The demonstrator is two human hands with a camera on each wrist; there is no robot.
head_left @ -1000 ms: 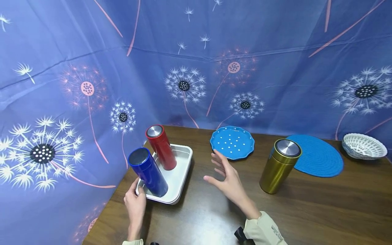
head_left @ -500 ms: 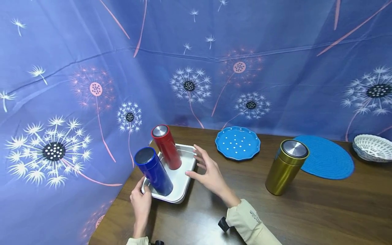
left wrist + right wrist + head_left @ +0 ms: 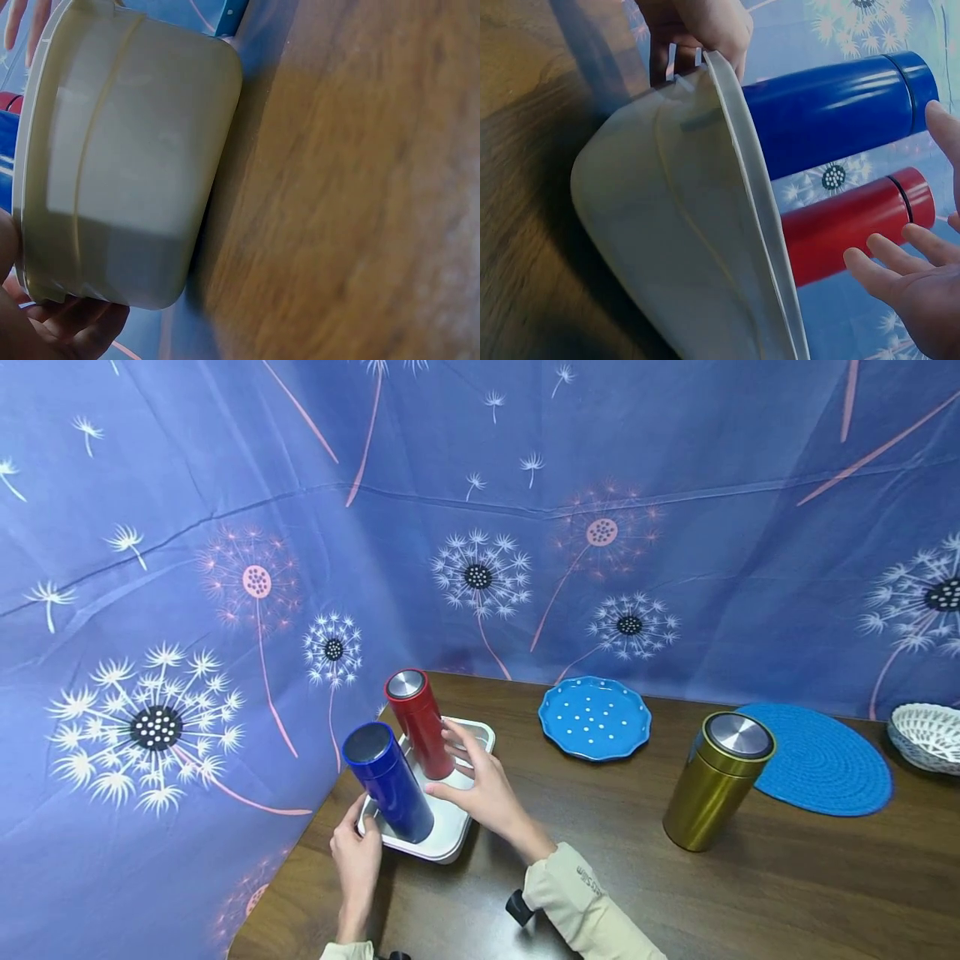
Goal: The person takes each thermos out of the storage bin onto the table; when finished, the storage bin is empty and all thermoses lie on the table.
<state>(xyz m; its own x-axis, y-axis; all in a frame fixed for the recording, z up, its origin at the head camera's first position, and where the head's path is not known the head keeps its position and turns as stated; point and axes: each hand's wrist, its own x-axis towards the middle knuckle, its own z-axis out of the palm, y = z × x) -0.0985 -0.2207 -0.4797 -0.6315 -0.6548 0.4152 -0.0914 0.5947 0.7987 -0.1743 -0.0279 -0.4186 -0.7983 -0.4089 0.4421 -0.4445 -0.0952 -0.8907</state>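
A white plastic basin (image 3: 450, 853) sits at the table's left side with a blue thermos (image 3: 396, 793) and a red thermos (image 3: 422, 727) standing in it. My left hand (image 3: 356, 852) grips its near left corner, thumb over the rim and fingers curled outside, seen also in the left wrist view under the basin wall (image 3: 142, 150). Over the basin's right side hovers my right hand (image 3: 483, 789), fingers spread and slightly bent. In the right wrist view its fingertips (image 3: 862, 262) are close to the red thermos (image 3: 847, 232), with the blue one (image 3: 832, 112) beyond.
A gold thermos (image 3: 708, 793) stands on the brown wooden table (image 3: 600, 827) to the right. Behind it lie a round blue placemat (image 3: 825, 760) and a white woven basket (image 3: 930, 739). A blue dotted plate (image 3: 595, 718) is at the back, before a blue dandelion curtain (image 3: 480, 460).
My right hand has moved left from over the bare table to beside the red thermos. My left hand keeps its grip on the basin. The head view has turned slightly left.
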